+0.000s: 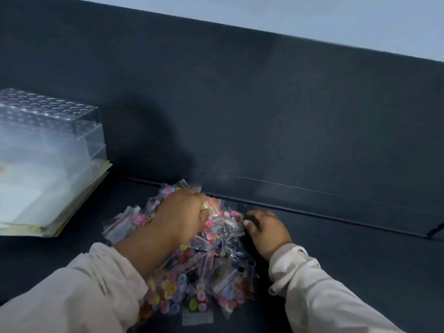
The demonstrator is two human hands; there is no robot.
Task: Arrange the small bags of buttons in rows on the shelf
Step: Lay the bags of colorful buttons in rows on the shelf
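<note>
Head view: a heap of small bags of buttons (204, 270) lies on the dark shelf (348, 265), close to its back wall (264, 116). Each clear bag holds coloured buttons in pink, yellow, blue and orange. The left hand (179, 218) sits on top of the heap, fingers curled into the bags and grasping some. The right hand (268, 228) touches the heap's right edge with bent fingers — whether it pinches a bag is unclear. At left, a clear box (48, 126) with a perforated top stands on pale sheets (48, 200) — its contents look whitish but blurred.
</note>
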